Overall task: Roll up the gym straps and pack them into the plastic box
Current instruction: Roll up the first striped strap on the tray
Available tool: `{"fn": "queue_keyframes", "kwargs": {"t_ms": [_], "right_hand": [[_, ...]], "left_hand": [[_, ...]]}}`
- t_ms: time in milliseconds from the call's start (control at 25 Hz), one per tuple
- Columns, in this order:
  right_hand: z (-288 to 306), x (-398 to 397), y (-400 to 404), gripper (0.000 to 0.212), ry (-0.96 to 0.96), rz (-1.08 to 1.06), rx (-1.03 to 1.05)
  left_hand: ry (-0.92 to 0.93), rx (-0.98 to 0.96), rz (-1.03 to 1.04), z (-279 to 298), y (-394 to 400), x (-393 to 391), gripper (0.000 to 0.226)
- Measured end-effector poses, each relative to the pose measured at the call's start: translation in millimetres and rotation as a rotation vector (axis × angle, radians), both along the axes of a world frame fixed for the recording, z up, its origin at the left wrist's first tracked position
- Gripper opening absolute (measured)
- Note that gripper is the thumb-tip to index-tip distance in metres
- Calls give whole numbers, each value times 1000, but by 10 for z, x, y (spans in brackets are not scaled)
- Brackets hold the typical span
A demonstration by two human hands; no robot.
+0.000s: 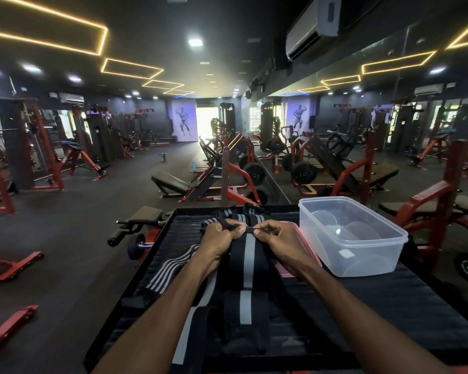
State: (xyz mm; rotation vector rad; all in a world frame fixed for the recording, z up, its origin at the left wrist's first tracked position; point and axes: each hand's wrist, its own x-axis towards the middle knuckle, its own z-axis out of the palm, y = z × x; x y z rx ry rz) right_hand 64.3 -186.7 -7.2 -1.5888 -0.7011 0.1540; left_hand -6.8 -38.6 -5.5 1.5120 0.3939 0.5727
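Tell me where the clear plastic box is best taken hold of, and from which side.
Probably by the rim of the plastic box, at its two long sides, coming from above. It stands upright and open on the black mat, its lip flares outward for fingers to hook under, and nothing lies inside. Both hands, left hand and right hand, are busy pinching a gym strap.

We count two hands, the left hand [219, 240] and the right hand [283, 240]. One clear plastic box [351, 236], far right on the black platform [389, 306]. One pink lid [308, 255] beside it. Gym straps: one black strap with a grey stripe [249, 257], one striped strap [170, 271] near left; others overlap, total unclear.
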Motion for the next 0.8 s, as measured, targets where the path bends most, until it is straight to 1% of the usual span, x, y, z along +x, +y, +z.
{"fn": "queue_keyframes", "kwargs": {"t_ms": [80, 200, 280, 360, 520, 600, 720, 800], "right_hand": [[20, -17, -15, 9, 11, 0, 4], [33, -36, -40, 14, 87, 36, 71], [39, -47, -68, 17, 61, 45, 61], [36, -60, -98, 17, 19, 56, 57], [1, -32, -82, 13, 41, 65, 70], [-9, -14, -63, 11, 25, 50, 70], [-11, 20, -46, 12, 63, 52, 119], [-3, 32, -43, 16, 78, 65, 133]], "left_hand": [[-24, -53, -23, 23, -40, -43, 14], [-63, -218, -74, 36, -95, -88, 10], [-59, -184, -38, 28, -102, -87, 7], [-47, -74, 9, 15, -94, -68, 2], [-40, 70, 59, 15, -94, -59, 12], [-31, 93, 52, 25, -111, -80, 13], [-24, 44, -27, 34, -113, -115, 15], [-23, 67, -57, 27, -102, -125, 8]]}}
